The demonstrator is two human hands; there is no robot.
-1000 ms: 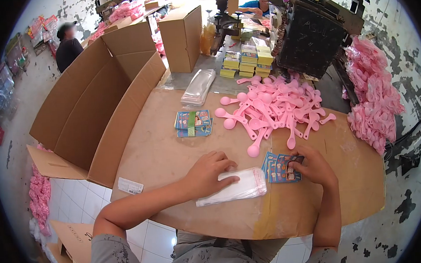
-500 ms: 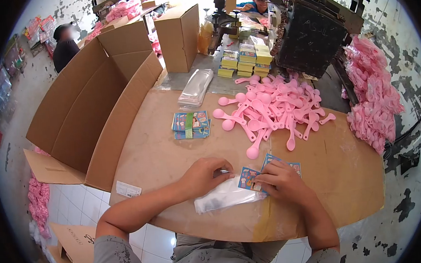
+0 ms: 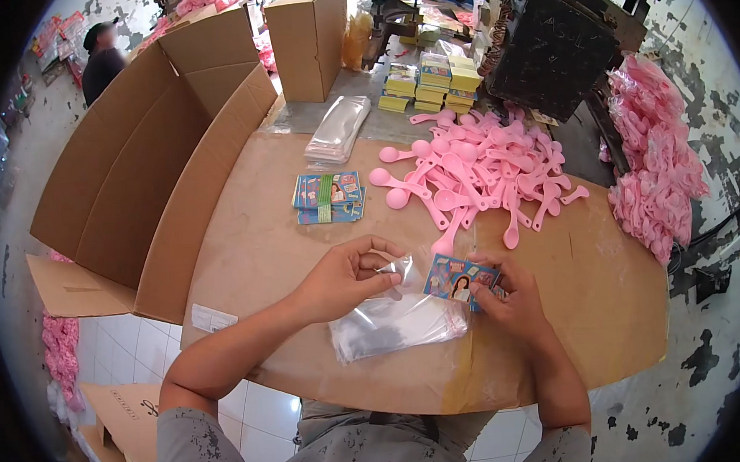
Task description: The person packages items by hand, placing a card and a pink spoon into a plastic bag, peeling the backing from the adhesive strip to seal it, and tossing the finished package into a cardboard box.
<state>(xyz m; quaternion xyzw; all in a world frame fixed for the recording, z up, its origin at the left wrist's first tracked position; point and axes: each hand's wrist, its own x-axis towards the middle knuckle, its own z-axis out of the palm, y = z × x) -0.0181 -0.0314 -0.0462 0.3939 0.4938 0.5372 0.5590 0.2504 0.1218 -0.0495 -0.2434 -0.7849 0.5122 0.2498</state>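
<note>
My left hand (image 3: pixel 360 273) pinches the edge of a clear plastic bag (image 3: pixel 406 273) above the table. Close beside it, my right hand (image 3: pixel 507 295) holds blue printed cards (image 3: pixel 449 279), their left end near the bag. Below both hands lies a pile of clear bags (image 3: pixel 392 330). Farther up are a banded bundle of blue cards (image 3: pixel 328 198) and a heap of pink spoons (image 3: pixel 476 171).
An open cardboard box (image 3: pixel 175 183) stands at the left. Behind are a stack of clear bags (image 3: pixel 338 131), card stacks (image 3: pixel 433 81) and a black machine (image 3: pixel 549 50). Pink bagged items (image 3: pixel 655 157) hang right. Two other people are in the background.
My left hand has lifted a bag's edge from near the pile. My right hand now holds the cards raised and together beside it. The whole view has shifted slightly.
</note>
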